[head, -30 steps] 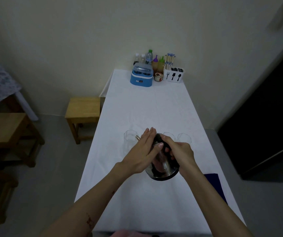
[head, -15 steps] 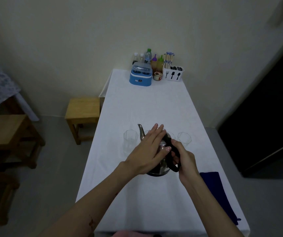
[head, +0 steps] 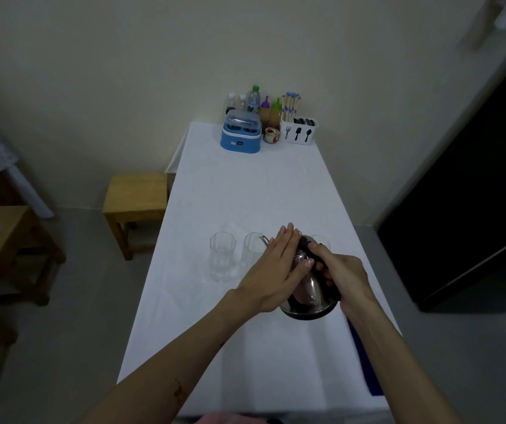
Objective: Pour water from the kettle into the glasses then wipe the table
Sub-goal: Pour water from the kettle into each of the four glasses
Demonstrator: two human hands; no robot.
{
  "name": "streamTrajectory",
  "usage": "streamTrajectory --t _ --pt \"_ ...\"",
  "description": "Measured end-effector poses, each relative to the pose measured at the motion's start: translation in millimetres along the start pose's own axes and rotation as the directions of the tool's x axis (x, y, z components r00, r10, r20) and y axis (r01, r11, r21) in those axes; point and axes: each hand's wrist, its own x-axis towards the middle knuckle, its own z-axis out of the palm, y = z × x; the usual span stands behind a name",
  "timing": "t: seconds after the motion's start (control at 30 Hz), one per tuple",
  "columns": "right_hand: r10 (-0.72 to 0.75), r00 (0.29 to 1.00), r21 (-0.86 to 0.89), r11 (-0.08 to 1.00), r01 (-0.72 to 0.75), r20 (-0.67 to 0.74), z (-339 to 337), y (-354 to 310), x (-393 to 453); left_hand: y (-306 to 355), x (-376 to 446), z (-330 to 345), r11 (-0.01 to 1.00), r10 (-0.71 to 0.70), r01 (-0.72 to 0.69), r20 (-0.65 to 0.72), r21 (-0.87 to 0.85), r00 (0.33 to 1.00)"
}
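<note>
Tipped further forward than half a second ago, the steel kettle (head: 308, 290) now shows its base toward the camera, its spout (head: 264, 240) at the rim of the middle glass (head: 252, 252). The right hand (head: 342, 275) is clamped on the black handle; the left hand (head: 271, 270) lies flat, fingers extended, against the lid. Left of them stands another glass (head: 222, 257), and a third (head: 322, 241) peeks out behind the kettle. All sit on the white table (head: 245, 191), with a blue cloth (head: 365, 371) at its near right edge.

Your left hand (head: 271, 270) and right hand (head: 342, 275) are bare, forearms uncovered with no sleeves showing. A dark reddish mark runs along your left forearm.
</note>
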Motion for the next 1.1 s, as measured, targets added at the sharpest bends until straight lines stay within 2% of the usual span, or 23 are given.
streamTrajectory --t 0.47,1.1 --pt "-0.088 0.996 -0.207 0.974 0.091 0.023 2 -10 5 -9 1 8 0.991 -0.089 0.088 -0.006 -0.096 0.996" --pt "-0.110 0.991 -0.295 0.947 0.129 0.081 -2 -23 11 -9 6 14 0.988 -0.112 0.104 -0.059 -0.115 0.992"
